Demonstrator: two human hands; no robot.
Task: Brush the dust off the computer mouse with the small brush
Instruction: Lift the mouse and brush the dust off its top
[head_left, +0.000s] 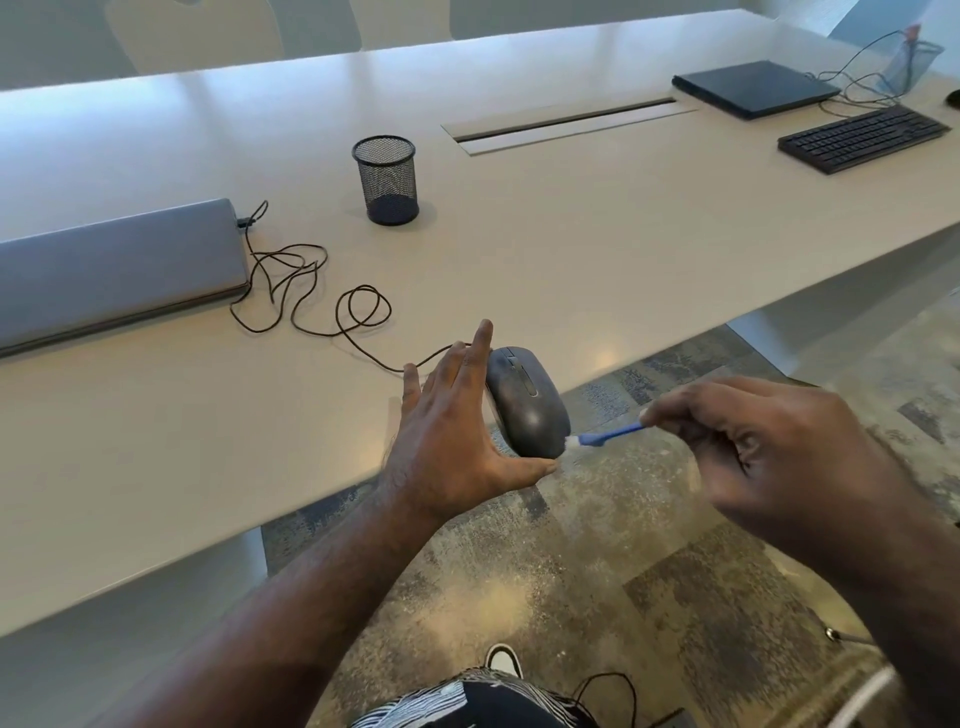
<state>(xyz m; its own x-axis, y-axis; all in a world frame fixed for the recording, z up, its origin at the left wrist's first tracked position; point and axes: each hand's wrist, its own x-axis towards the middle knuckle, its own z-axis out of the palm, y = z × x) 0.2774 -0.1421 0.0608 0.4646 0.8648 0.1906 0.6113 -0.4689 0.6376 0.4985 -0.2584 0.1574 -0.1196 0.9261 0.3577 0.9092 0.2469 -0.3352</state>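
Note:
A dark grey wired computer mouse (527, 402) is tipped up on its side at the table's front edge. My left hand (449, 431) holds it, thumb under its rear end and fingers spread along its left side. My right hand (769, 447) pinches a small blue-handled brush (605, 435) whose white bristles touch the mouse's rear right corner. The mouse's dark cable (322, 291) runs in loops to the left.
A closed grey laptop (114, 275) lies at the left with the cable plugged in. A black mesh pen cup (387, 179) stands behind the mouse. Far right: a black keyboard (862, 137), a closed dark laptop (753, 88). The white table (597, 244) ends just below the mouse.

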